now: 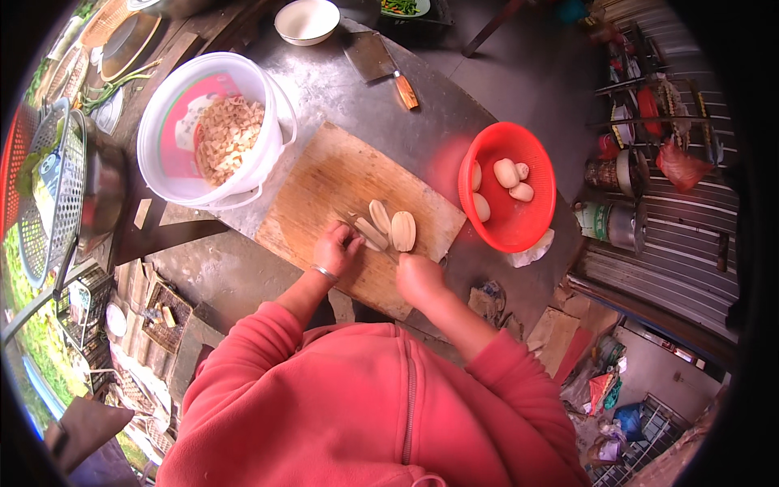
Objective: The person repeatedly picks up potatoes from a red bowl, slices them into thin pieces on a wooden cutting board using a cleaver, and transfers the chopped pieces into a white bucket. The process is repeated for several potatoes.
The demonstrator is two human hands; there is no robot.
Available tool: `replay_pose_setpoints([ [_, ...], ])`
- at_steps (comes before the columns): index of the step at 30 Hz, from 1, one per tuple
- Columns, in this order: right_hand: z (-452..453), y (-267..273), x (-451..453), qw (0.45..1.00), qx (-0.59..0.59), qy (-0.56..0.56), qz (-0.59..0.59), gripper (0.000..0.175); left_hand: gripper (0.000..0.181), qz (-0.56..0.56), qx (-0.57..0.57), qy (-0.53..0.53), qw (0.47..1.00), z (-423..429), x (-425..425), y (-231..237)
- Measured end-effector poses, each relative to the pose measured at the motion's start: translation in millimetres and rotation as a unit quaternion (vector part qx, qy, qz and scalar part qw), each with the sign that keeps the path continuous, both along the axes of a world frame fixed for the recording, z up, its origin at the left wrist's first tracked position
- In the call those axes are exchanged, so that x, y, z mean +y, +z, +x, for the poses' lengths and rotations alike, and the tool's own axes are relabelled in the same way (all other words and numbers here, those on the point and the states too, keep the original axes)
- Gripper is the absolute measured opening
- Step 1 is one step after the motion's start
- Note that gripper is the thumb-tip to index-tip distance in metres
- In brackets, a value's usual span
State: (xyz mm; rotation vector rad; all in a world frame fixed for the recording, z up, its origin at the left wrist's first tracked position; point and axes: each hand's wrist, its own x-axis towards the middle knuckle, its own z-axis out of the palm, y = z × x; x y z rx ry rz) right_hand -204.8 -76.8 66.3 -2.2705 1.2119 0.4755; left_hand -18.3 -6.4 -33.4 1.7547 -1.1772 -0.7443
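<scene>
My right hand [420,280] is closed on a knife, whose thin blade [387,255] lies low over the wooden cutting board [304,182]. At the blade's other side, my left hand [338,246], with a bangle at the wrist, has its fingertips on a pale slice of lotus root [370,234]. Beyond it rests another long slice [380,216], and a thicker cut piece of lotus root [403,231] stands beside that. The knife's handle is hidden in my right fist.
A white plastic bucket [277,152] holds diced lotus root [231,140] at the left. Peeled lotus root pieces [506,173] lie in a red plastic basket [517,234] to the right. A cleaver [371,58] and a white bowl [307,21] are on the metal table's far part.
</scene>
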Motion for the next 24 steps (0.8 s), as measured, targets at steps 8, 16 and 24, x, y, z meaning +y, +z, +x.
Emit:
replay_pose_setpoints([
  [8,9.8,-22.2,-1.2,0.998,-0.048,-0.044,-0.016,0.018,0.013,-0.014,0.000,-0.004,1.000,-1.3,-1.9,0.6],
  [16,-58.7,21.4,8.1,0.966,-0.136,-0.213,-0.055,0.022,0.025,-0.031,-0.174,-0.082,0.981,-8.2,-37.1,42.7],
  [24,-126.1,11.4,54.3,0.913,-0.174,-0.366,-0.041,0.026,0.047,0.157,-0.335,-0.393,0.842,-46.7,-117.6,60.2],
])
